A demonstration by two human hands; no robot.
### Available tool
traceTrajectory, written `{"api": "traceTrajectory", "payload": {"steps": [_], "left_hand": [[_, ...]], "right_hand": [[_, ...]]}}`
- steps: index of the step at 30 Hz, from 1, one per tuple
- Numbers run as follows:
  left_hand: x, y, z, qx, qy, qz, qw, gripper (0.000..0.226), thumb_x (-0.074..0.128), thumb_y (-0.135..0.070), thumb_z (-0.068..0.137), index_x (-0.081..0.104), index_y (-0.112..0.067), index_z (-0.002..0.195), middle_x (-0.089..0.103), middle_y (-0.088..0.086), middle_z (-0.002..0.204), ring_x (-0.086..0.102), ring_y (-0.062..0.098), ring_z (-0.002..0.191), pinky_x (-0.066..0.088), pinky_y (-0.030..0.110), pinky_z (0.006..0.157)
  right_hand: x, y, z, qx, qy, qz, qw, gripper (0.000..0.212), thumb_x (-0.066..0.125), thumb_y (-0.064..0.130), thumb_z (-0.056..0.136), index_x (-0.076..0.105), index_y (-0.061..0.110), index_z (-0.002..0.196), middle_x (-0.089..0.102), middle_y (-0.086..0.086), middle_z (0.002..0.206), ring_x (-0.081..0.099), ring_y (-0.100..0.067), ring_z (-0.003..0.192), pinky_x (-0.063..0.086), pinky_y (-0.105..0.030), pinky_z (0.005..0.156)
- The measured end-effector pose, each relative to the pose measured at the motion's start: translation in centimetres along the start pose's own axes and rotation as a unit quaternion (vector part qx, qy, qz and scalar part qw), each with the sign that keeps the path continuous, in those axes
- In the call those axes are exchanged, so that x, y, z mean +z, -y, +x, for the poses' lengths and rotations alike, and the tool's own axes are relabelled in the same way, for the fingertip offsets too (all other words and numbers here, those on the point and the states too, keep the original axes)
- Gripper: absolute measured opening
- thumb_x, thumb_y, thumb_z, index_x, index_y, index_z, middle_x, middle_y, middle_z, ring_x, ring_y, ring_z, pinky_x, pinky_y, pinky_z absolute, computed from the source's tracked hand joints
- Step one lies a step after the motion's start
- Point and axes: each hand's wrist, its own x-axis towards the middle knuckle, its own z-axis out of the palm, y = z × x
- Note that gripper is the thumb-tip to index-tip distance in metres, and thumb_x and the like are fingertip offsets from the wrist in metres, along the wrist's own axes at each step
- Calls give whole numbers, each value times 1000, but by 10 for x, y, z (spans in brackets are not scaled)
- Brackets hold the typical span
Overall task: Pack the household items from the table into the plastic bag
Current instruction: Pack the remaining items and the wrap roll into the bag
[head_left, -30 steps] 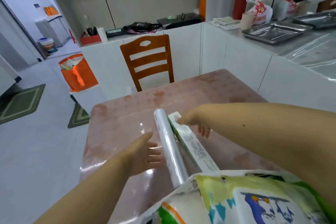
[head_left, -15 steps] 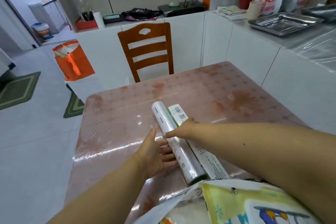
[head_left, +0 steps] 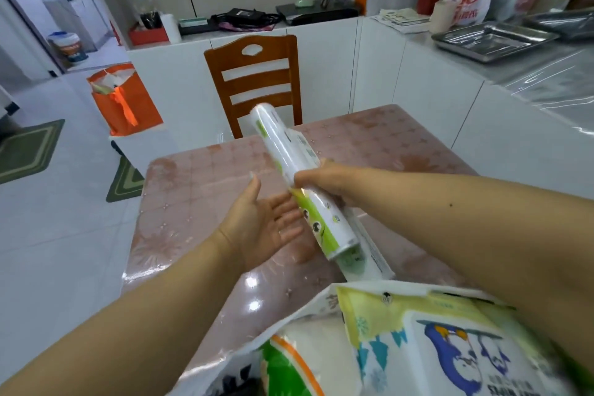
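In the head view, a plastic bag (head_left: 321, 309) is seen at the bottom right of the frame, lying open on the pink table (head_left: 193, 202); printed packs are held inside it, among them a white and blue one (head_left: 450, 354) and a green and orange one (head_left: 289, 366). Just above the bag mouth, a roll (head_left: 302, 183) wrapped in clear film with a green printed label is gripped at its middle by the right hand (head_left: 324, 178), whose fingers are curled round it. A flat box (head_left: 369, 244) is seen behind the roll; whether it is also held cannot be told. The left hand (head_left: 263, 222) is held spread, palm up, just beside the roll's lower half. The roll's long axis runs from frame centre down toward the bag, near end lowest. A wooden chair (head_left: 257, 80) stands behind the table
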Motion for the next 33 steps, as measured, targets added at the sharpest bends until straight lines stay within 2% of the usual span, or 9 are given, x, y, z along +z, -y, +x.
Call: {"api": "traceTrajectory", "payload": {"steps": [6,9,13,18,21,23,27,30,33], "left_hand": [[51,-45,-41,72,33,76,994,89,16,-73,89,58,-2,124,60,21,129,58,31,120,44,45,104],[72,-65,-73,84,5,163,983,91,14,-75,87,62,-7,121,54,19,134,52,31,124,42,47,106],[92,-84,-136,104,-87,268,954,79,24,-71,89,57,-9,125,59,14,124,58,28,111,52,43,88],[95,-68,-223,148,-177,386,893,55,45,-58,90,65,-11,108,66,19,109,64,28,94,54,43,89],[103,-43,-265,158,-197,423,870,48,46,-52,92,66,-10,103,65,20,100,61,29,87,51,43,89],[111,-30,-282,155,-236,472,835,48,44,-53,92,65,-12,104,61,13,93,56,26,82,49,41,86],[120,-7,-309,162,-323,565,741,47,46,-60,88,55,-18,107,52,-2,84,53,22,85,48,42,85],[125,16,-327,151,-334,556,746,49,60,-59,81,50,-21,111,56,3,89,56,21,77,51,37,71],[120,34,-328,168,-335,526,764,50,77,-29,77,46,-22,116,61,8,94,67,30,78,58,45,74]], "right_hand": [[-23,49,-50,-120,-10,78,990,93,77,38,52,31,21,130,64,-13,105,70,-30,83,60,-45,73],[-42,65,-85,-177,-28,132,975,87,77,33,59,33,16,132,63,-13,103,68,-29,80,59,-42,69],[-70,88,-150,-266,-18,168,949,106,80,37,45,35,10,137,65,-17,109,69,-33,88,58,-43,72],[-93,92,-239,-353,93,174,915,62,70,36,54,56,6,107,63,-12,85,65,-24,72,58,-35,69],[-91,81,-281,-377,165,149,899,48,67,36,56,55,11,95,62,-5,76,64,-18,65,58,-29,64],[-82,69,-298,-374,166,120,904,56,67,35,55,54,10,104,63,-4,77,64,-17,64,58,-29,62],[-61,41,-319,-364,121,52,922,95,75,29,55,31,20,139,56,-11,116,64,-27,94,60,-40,77],[-54,26,-337,-374,109,-5,921,105,74,27,60,17,30,148,50,-1,123,62,-18,102,59,-27,75],[-49,20,-349,-376,91,-52,921,123,80,36,50,9,34,150,45,0,130,58,-18,108,55,-30,83]]}}
